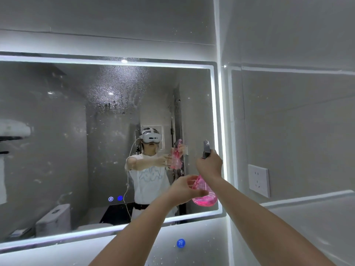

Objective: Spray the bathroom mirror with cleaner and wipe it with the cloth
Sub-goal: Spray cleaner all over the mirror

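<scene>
The lit-edged bathroom mirror [76, 131] fills the left and middle of the view, with spray droplets and foam streaks across its upper middle. A clear pink spray bottle [206, 198] with pink liquid hangs in front of the mirror's lower right corner. My right hand [209, 164] grips its grey trigger head [206, 149] from above. My left hand [187, 188] holds the bottle's body from the left side. The nozzle points toward the mirror. No cloth is in view.
A white wall socket [259, 180] sits on the tiled wall to the right. A blue round sticker [180, 243] is on the wall below the mirror. Two blue touch icons [115, 198] glow on the glass. A toilet and a person appear only as reflections.
</scene>
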{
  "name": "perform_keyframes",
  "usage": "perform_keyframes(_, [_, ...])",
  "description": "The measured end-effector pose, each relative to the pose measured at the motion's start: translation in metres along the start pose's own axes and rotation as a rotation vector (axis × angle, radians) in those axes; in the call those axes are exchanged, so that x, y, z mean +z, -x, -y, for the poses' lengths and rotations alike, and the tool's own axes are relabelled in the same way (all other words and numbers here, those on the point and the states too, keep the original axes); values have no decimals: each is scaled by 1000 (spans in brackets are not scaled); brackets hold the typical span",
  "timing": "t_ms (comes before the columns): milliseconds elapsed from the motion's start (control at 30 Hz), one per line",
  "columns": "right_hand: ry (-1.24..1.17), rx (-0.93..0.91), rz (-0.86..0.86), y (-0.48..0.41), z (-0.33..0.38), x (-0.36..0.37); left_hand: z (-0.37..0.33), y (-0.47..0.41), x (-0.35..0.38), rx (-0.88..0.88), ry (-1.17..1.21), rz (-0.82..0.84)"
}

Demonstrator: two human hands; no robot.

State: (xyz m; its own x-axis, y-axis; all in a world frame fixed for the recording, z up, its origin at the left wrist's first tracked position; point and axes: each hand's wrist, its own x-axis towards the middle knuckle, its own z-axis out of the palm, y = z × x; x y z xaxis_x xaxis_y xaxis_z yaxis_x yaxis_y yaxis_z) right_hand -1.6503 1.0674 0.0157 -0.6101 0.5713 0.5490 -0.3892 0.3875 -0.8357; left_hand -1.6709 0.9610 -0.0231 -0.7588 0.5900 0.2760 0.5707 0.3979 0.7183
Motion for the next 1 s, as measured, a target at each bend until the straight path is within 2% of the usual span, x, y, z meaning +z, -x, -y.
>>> perform_keyframes(300, [-25,-101,86,1,-12,-11,3,-4,16,-61,-18,-45])
perform_keyframes(567, [7,-43,216,0,-38,-18,-2,9,42,-114,-2,-78])
perform_keyframes(1000, [-73,-71,213,13,-50,-26,-5,23,57,-144,-39,-128])
